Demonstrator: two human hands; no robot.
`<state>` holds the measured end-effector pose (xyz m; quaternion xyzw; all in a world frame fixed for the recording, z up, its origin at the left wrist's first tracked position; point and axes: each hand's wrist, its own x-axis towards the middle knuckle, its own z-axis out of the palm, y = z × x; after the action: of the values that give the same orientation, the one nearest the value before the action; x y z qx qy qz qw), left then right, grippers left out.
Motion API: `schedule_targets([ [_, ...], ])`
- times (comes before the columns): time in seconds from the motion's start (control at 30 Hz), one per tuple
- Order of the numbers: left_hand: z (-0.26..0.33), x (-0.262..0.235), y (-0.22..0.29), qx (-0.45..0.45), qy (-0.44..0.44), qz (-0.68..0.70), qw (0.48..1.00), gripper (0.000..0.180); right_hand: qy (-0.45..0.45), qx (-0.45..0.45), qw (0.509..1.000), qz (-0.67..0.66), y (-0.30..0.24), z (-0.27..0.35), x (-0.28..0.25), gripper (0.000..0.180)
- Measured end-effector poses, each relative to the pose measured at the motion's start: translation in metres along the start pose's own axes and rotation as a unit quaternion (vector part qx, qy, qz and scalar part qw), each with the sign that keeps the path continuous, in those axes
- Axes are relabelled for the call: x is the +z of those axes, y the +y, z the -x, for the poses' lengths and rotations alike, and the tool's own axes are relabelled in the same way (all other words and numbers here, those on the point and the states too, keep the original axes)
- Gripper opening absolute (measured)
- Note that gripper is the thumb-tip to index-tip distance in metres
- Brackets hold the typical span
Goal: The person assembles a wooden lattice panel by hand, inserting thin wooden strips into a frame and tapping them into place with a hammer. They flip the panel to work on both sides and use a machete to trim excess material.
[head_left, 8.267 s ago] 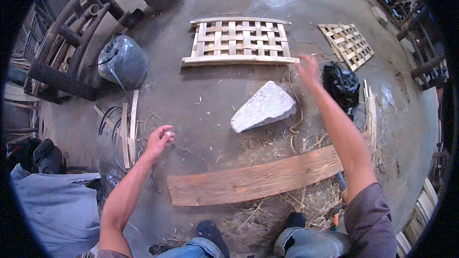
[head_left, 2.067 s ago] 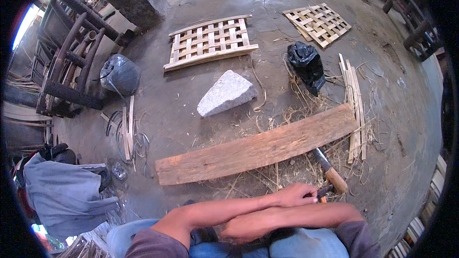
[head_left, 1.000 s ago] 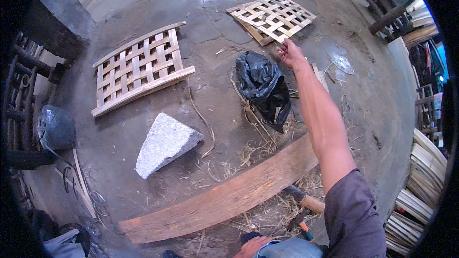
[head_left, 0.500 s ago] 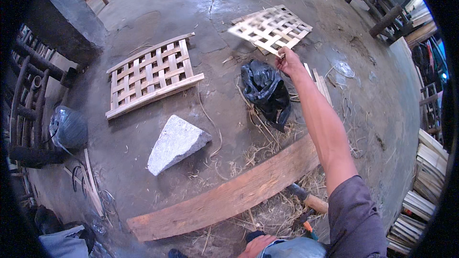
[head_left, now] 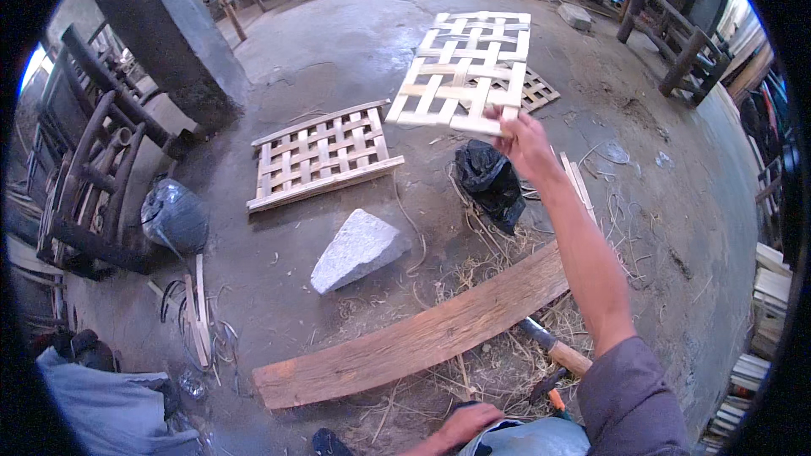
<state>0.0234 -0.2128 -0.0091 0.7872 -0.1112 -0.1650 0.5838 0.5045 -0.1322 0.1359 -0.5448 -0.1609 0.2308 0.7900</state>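
Bare concrete floor (head_left: pixel 338 59) spreads out, littered with straw, a grey stone (head_left: pixel 356 249), a long plank (head_left: pixel 422 336) and a black bag (head_left: pixel 490 183). Closed round one edge of a woven lattice panel (head_left: pixel 465 76), the right hand (head_left: pixel 525 145) holds it up off the floor, above another lattice panel (head_left: pixel 321 156) lying flat. Loosely curled, the left hand (head_left: pixel 466 424) rests on the person's knee, holding nothing.

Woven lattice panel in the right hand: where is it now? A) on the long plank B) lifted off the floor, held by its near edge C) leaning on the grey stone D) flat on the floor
B: the right hand grips the near edge of the lattice panel, held up above the floor.
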Motion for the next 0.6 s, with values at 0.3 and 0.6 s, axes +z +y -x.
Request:
schedule_targets([
  [0.3,0.112,-0.335,0.098,0.039,0.333,-0.295,0.895,0.015,-0.202,0.173,0.962,0.058,0.027,0.213,0.032,0.033],
  [0.6,0.298,-0.369,-0.028,-0.351,0.376,0.006,0.858,0.054,-0.529,0.338,0.770,0.112,0.099,0.209,0.064,0.037],
])
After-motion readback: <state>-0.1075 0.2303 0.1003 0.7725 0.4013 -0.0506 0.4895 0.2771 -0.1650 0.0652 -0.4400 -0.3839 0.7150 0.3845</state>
